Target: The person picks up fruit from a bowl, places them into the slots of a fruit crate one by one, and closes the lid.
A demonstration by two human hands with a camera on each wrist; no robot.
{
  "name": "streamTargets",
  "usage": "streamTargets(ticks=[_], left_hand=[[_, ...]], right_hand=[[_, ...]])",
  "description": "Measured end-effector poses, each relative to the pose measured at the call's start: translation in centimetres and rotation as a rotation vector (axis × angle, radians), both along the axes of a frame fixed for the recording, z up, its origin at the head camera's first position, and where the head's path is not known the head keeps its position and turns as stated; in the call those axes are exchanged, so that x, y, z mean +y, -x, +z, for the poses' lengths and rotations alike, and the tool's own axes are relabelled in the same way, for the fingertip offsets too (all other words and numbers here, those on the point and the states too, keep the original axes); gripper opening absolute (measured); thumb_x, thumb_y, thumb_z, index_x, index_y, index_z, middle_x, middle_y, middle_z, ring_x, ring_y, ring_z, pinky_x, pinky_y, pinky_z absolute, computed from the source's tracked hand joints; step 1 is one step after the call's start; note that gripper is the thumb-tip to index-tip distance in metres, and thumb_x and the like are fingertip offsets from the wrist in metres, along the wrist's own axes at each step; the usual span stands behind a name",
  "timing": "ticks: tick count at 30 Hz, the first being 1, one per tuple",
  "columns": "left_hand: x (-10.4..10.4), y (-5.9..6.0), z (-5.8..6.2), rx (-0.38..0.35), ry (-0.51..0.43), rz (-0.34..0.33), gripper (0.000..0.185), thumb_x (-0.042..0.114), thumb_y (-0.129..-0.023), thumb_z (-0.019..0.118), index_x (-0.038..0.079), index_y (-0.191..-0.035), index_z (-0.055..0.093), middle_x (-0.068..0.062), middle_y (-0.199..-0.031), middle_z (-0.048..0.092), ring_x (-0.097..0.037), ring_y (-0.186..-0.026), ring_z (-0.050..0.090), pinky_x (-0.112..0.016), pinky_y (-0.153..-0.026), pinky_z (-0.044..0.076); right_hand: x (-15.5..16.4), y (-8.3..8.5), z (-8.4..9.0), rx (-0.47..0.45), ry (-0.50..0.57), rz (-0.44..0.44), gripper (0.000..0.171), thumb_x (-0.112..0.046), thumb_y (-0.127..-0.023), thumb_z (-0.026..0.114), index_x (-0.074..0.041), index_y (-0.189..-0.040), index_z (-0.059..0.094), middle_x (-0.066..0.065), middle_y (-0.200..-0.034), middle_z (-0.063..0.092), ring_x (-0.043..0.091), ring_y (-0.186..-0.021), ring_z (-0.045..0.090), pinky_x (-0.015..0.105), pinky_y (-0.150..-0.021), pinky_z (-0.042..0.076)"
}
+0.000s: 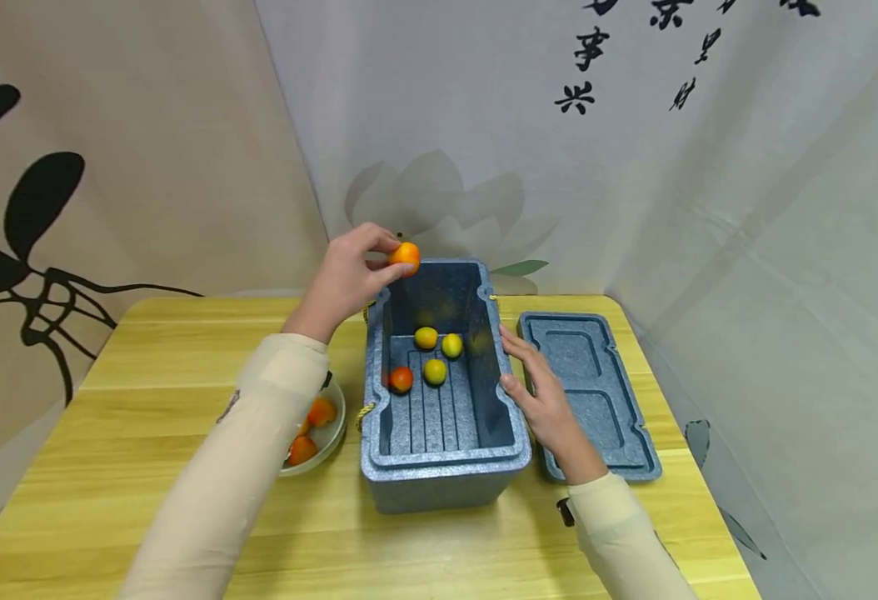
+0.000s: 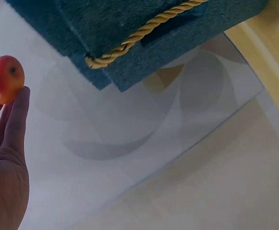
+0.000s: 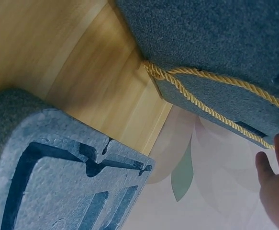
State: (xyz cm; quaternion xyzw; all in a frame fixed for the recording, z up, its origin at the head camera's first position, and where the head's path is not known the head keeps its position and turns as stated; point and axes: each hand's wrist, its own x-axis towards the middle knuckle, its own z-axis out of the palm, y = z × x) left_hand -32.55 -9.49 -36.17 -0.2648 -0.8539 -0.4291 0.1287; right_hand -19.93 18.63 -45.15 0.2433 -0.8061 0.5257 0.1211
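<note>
My left hand (image 1: 349,275) pinches a small orange-red fruit (image 1: 405,256) over the far left corner of an open blue-grey foam box (image 1: 442,479). The left wrist view shows the same fruit (image 2: 4,79) at my fingertips (image 2: 19,108), beside the box's wall and its yellow rope handle (image 2: 144,31). Several small fruits lie on the box floor, yellow ones (image 1: 435,372) and an orange one (image 1: 401,379). My right hand (image 1: 540,392) rests with straight fingers against the box's right rim.
The foam lid (image 1: 592,392) lies flat on the wooden table (image 1: 109,467) to the right of the box. A white bowl (image 1: 330,437) with orange fruits sits left of the box, partly behind my left sleeve. Printed cloth walls enclose the table.
</note>
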Motion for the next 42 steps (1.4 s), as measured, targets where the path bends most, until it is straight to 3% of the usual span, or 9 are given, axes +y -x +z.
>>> streamTargets(ticks=[9, 19, 28, 33, 42], left_hand=[[0.4, 0.8, -1.6, -0.089, 0.031, 0.054, 0.025, 0.01, -0.086, 0.076, 0.0, -0.106, 0.064, -0.011, -0.109, 0.059, -0.026, -0.105, 0.06, -0.036, -0.088, 0.055], [0.9, 1.6, -2.3, -0.097, 0.055, 0.044, 0.025, 0.011, -0.088, 0.075, 0.001, -0.108, 0.063, -0.01, -0.11, 0.058, -0.026, -0.104, 0.059, -0.035, -0.089, 0.054], [1.3, 1.8, -2.2, -0.077, 0.169, 0.04, 0.035, 0.011, -0.092, 0.071, 0.002, -0.124, 0.061, -0.013, -0.12, 0.054, -0.031, -0.11, 0.054, -0.038, -0.093, 0.052], [1.5, 2.0, -2.7, -0.103, 0.179, 0.032, 0.032, 0.01, -0.092, 0.07, 0.002, -0.123, 0.063, -0.013, -0.121, 0.052, -0.032, -0.112, 0.053, -0.039, -0.095, 0.051], [1.4, 2.2, -3.3, -0.081, 0.25, 0.044, 0.033, 0.01, -0.092, 0.07, 0.004, -0.123, 0.064, -0.012, -0.127, 0.05, -0.034, -0.116, 0.05, -0.044, -0.101, 0.045]], right_hand=[[0.1, 0.0, 0.0, 0.003, -0.01, 0.013, 0.045, -0.014, -0.103, 0.053, 0.007, -0.142, 0.043, 0.022, -0.152, 0.034, 0.036, -0.141, 0.027, 0.06, -0.113, 0.02], [0.3, 0.0, -0.1, 0.015, 0.006, 0.008, 0.045, -0.016, -0.103, 0.052, 0.008, -0.141, 0.044, 0.025, -0.151, 0.034, 0.036, -0.141, 0.028, 0.058, -0.113, 0.02], [0.2, 0.1, -0.1, 0.008, 0.007, 0.007, 0.047, -0.02, -0.104, 0.051, 0.006, -0.142, 0.044, 0.02, -0.152, 0.034, 0.035, -0.141, 0.027, 0.059, -0.113, 0.02], [0.3, 0.1, 0.0, 0.005, 0.012, 0.01, 0.047, -0.02, -0.104, 0.052, 0.007, -0.142, 0.043, 0.021, -0.152, 0.034, 0.035, -0.141, 0.027, 0.058, -0.114, 0.019], [0.3, 0.1, 0.0, -0.009, 0.024, 0.017, 0.047, -0.02, -0.104, 0.052, 0.007, -0.142, 0.043, 0.022, -0.153, 0.033, 0.033, -0.142, 0.027, 0.057, -0.114, 0.019]])
